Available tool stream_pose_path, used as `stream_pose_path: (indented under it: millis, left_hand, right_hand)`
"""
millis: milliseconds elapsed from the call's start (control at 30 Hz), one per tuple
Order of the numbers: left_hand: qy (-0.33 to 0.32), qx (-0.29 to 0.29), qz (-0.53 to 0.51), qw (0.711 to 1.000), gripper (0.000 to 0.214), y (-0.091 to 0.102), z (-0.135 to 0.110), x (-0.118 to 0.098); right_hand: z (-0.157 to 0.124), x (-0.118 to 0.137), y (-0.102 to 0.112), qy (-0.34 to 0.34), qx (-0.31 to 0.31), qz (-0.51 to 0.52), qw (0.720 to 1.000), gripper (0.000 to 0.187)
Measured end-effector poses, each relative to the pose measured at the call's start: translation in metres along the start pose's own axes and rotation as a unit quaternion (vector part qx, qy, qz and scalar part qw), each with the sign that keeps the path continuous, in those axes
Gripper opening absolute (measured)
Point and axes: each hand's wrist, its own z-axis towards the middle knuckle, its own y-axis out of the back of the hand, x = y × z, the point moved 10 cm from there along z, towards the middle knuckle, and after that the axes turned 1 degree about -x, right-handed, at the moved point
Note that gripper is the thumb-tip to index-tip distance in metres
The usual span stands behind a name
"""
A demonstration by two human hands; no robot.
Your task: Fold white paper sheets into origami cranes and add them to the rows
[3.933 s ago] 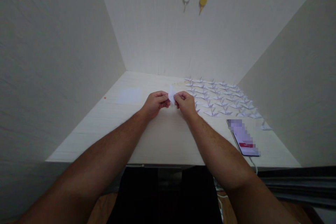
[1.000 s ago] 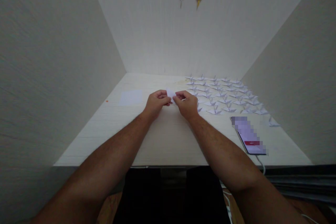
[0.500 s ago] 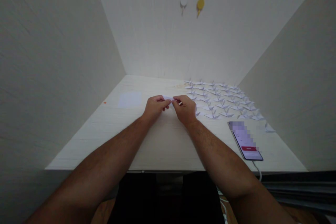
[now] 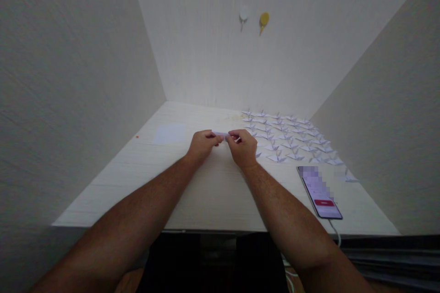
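L hand (image 4: 202, 143) + R hand (image 4: 243, 145) w/ folded white paper (image 4: 219, 134)
Each pinches an end; rows of origami cranes (image 4: 284, 137) nr R hand.

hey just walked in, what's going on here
A person at a white table pinches a small folded paper between the left hand and the right hand; the fingers hide much of its shape. Rows of paper cranes stand on the right, with a lit phone nearer the person. On the left, a pale paper sheet lies flat.
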Motion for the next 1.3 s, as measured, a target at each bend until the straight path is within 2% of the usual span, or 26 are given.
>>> stream_pose_path:
  millis: [200,567,867,1067,1167,1300]
  left_hand:
    - [-0.019,0.026,-0.014,0.999,0.022,-0.003,0.003,0.003]
    - [-0.013,0.015,0.009,1.000,0.020,-0.001,0.000,-0.002]
    - [0.034,0.015,0.018,0.999,0.023,-0.004,0.002,0.014]
    - [0.043,0.002,0.048,0.998,0.027,-0.002,-0.001,0.012]
    - [0.032,-0.004,0.087,0.996,0.029,-0.001,-0.003,0.003]
    - [0.010,0.004,0.108,0.994,0.029,-0.003,-0.005,-0.005]
  right_hand:
    - [0.000,0.002,0.002,0.014,-0.010,0.012,1.000,0.009]
    - [0.001,0.005,-0.001,0.032,0.005,-0.006,0.999,0.011]
    - [-0.003,0.022,-0.007,0.146,0.027,-0.098,0.984,0.015]
    - [-0.004,0.029,-0.006,0.170,0.027,-0.112,0.979,0.015]
    - [-0.004,0.029,-0.004,0.162,0.015,-0.102,0.981,0.013]
    - [-0.002,0.021,-0.004,0.119,0.012,-0.089,0.989,0.011]
